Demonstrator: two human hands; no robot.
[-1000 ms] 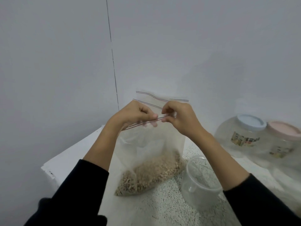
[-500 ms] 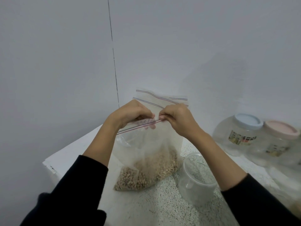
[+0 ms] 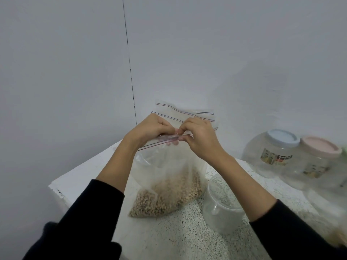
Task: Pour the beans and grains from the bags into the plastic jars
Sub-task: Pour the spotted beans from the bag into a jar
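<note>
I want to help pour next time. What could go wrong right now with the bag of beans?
1. Both hands, left and right, pinch the zip strip of the bag. If it pops open suddenly, the bag might tip and spill beans on the table.
2. The open jar stands right beside the bag, under the right arm. It could get knocked over.
3. The jar mouth looks narrower than the bag's mouth, so beans may miss it.

No legible text. Printed labels on the blue-lidded jar [image 3: 273,152] and, just beside it, the pink-lidded jar [image 3: 317,162] are too blurred to read.
</note>
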